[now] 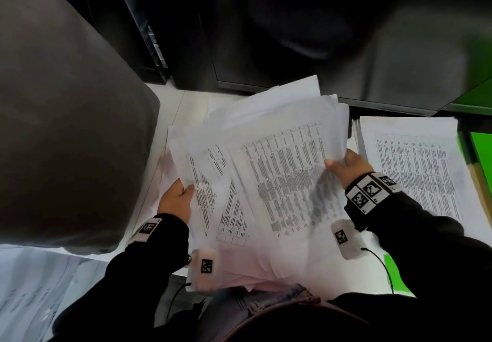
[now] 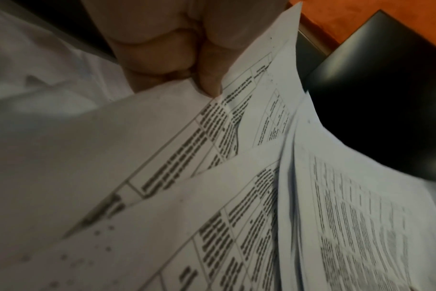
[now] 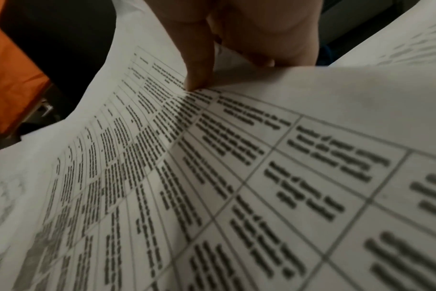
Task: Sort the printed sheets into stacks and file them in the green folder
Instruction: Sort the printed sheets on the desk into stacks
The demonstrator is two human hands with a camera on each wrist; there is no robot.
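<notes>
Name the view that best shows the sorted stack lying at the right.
The head view: the sorted stack lies whole beside the green folder. The right wrist view catches only one blurred corner, it seems; the left wrist view shows none.

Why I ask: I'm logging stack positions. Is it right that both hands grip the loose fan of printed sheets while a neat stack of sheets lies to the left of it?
One thing is wrong: the neat stack lies to the right of the fan, beside the right hand, as the head view shows. Left hand and right hand do grip the fan's edges.
</notes>
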